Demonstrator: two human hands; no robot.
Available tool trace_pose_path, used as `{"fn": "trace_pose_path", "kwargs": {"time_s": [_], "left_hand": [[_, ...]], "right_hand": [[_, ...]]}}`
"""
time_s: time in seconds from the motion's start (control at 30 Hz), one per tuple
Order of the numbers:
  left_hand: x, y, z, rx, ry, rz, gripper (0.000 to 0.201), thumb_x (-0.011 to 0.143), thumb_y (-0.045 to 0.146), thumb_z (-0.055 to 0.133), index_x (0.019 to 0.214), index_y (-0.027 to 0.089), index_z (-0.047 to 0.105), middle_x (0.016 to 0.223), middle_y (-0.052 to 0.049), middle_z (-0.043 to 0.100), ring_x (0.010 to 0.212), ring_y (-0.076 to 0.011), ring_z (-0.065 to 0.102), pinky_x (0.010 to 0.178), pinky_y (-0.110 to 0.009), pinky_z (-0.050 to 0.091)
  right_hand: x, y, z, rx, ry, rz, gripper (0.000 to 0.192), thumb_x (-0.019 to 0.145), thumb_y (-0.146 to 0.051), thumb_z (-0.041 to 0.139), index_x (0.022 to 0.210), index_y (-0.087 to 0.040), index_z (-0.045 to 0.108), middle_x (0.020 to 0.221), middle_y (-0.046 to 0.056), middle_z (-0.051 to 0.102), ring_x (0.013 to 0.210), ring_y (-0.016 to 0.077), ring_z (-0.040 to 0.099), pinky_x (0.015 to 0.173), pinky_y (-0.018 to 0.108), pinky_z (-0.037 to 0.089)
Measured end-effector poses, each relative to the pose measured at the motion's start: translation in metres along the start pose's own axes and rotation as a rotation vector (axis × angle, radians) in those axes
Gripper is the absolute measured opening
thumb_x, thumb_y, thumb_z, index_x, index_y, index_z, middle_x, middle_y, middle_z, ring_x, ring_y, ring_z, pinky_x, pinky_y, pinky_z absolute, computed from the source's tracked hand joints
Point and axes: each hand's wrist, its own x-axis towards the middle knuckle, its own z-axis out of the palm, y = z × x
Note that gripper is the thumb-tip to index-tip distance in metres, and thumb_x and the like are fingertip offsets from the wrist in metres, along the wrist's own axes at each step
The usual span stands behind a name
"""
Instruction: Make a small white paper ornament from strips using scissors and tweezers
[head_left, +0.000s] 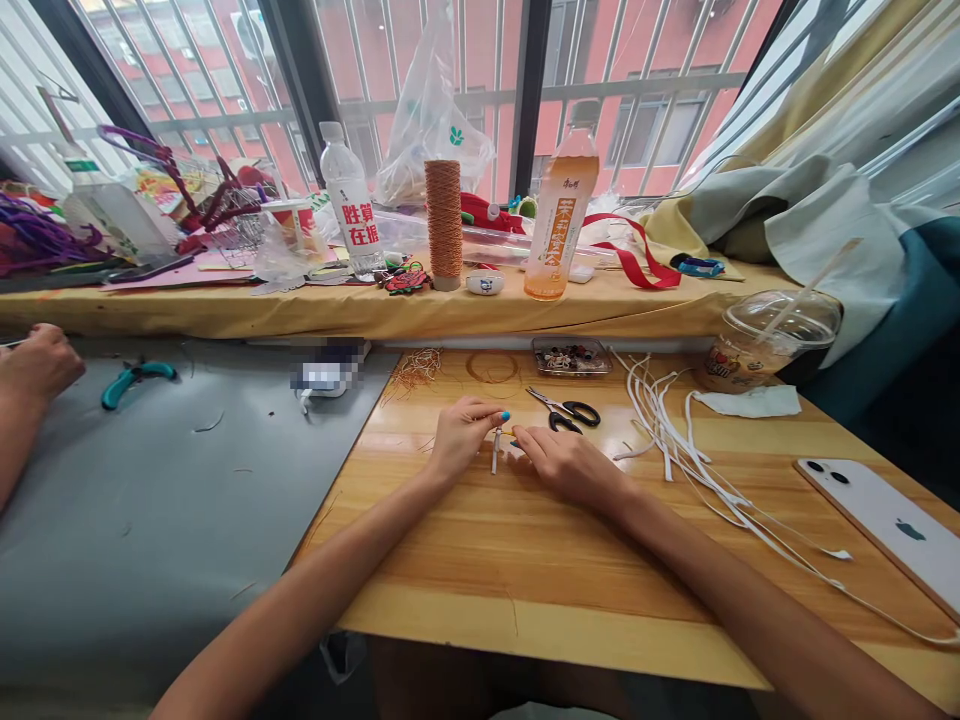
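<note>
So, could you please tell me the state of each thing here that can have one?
Left hand: pinching a small white stick.
Right hand: fingertips at that stick.
Black-handled scissors: lying slightly open.
Tall orange drink bottle: upright, capped.
White smartphone: face down.
Teal-handled pliers: lying untouched.

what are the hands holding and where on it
Left hand and right hand pinch a small white strip near its top end; the exact grip is too small to tell.

The counter point(525, 560) is seen as glossy varnished wood; the scissors point(564, 409) as shiny metal with black plastic handles; the cords point(667, 430) as matt white.
</note>
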Motion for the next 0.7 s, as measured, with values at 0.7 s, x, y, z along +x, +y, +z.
{"fn": "trace_pose_path", "kwargs": {"time_s": [0.7], "left_hand": [[0.004,0.001,0.002,-0.055,-0.153,-0.132,0.011,0.067,0.024,0.061,0.066,0.018,0.07,0.068,-0.002,0.066,0.069,-0.015,0.056,0.064,-0.024,0.041]], "right_hand": [[0.002,0.013,-0.004,0.217,-0.208,0.118,0.013,0.082,-0.017,0.042,0.077,-0.013,0.053,0.069,0.003,0.059,0.057,0.012,0.053,0.048,0.023,0.022]]}}
